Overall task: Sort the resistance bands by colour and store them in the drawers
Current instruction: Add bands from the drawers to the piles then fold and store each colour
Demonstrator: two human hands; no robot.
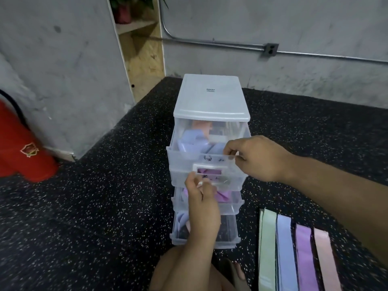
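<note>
Roughly halfway, I'd say. The drawer unit [211, 95] sits on the floor [105, 206] with bands already in every drawer, but the top drawer [189, 156] is pulled out with blue ones plus a peachy stray. Right hand [258, 158] fingers pinch its front rim; left hand [201, 198] fingers curl on the second drawer [231, 179] handle. Green band [267, 248], blue band [285, 253], purple band [305, 259] and pink band [324, 261] are on the floor, unstored.

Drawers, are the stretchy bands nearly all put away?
Partly. Some bands already sit in the drawers. The right hand pinches the open top drawer; the left hand holds the second drawer. Four loose bands, green, blue, purple and pink, wait on the floor.
</note>
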